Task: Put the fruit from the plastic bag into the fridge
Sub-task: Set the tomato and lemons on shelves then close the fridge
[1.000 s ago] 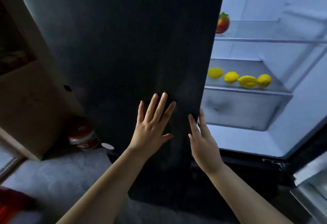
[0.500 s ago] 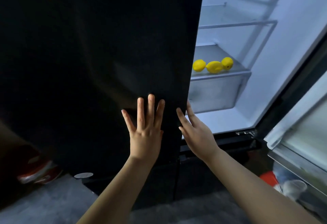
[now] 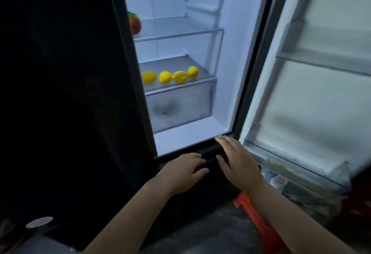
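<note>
The fridge's right compartment [image 3: 236,53] stands open and lit. Several yellow lemons [image 3: 165,77] lie in a row on the lower glass shelf above a clear drawer [image 3: 180,109]. A red fruit [image 3: 135,24] sits on the shelf above, half hidden by the dark left door [image 3: 70,93]. My left hand [image 3: 180,175] is below the compartment's sill, fingers and thumb curled around a dark handle bar [image 3: 208,162]. My right hand [image 3: 237,163] hovers flat just right of it, fingers straight, holding nothing. No plastic bag is clearly visible.
The open right door [image 3: 321,93] with its shelves juts out on the right. An orange object [image 3: 251,211] and some pale containers [image 3: 279,181] sit on the floor under it. A white disc [image 3: 39,221] lies at the lower left on the grey floor.
Both hands have dropped from the face of the dark left door to the sill below the open compartment. The left one has closed on the dark bar. The view has swung right.
</note>
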### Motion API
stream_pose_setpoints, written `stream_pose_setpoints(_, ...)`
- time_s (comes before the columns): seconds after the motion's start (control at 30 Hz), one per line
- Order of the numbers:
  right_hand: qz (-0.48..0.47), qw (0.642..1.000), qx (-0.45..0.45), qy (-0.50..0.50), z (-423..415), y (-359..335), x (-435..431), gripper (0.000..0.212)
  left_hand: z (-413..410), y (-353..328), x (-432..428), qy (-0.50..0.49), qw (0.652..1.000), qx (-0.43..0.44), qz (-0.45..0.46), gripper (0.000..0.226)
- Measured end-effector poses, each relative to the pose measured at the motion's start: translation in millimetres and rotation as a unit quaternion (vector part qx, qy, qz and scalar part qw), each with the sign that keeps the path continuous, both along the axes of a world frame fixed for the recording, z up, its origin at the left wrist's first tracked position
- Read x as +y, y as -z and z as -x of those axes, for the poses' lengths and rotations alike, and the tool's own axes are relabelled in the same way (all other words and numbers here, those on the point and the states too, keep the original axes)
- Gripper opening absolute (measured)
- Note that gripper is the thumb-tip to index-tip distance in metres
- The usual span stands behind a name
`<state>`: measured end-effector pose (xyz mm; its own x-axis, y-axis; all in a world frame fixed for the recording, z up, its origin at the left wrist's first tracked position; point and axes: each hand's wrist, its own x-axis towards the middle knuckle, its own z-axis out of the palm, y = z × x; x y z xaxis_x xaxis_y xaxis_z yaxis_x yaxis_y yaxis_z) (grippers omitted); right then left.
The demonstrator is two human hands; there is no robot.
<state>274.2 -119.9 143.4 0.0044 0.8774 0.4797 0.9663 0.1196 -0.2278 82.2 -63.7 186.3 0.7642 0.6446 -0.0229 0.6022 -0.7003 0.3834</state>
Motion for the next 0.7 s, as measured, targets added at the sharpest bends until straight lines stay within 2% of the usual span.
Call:
stream_pose_setpoints(0.2, 0.004, 0.992, -0.009, 0.124, -112, 13, -88, 0.043, -119, 13, -44, 0.075, 0.992, -0.017, -0.099, 0.063)
stream_pose_setpoints(0.33, 0.057, 0.981, -0.024, 0.185, -170, 30, -140, 0.049, -190, 25, -82, 0.123, 0.986, 0.011, -0.116, 0.067)
stream_pose_setpoints(0.43, 0.092, 0.974, -0.027, 0.205, -202, 41, -170, 0.053, -232, 36, -108, 0.150, 0.980, 0.049, -0.120, 0.069)
stream_pose_setpoints(0.5, 0.083, 0.974, -0.016, 0.212, -217, 43, -186, 0.050, -253, 42, -122, 0.155, 0.979, 0.068, -0.115, 0.070)
stream_pose_setpoints(0.7, 0.104, 0.977, 0.013, 0.185, -236, 50, -210, 0.053, -293, 60, -145, 0.147, 0.976, 0.112, -0.117, 0.070)
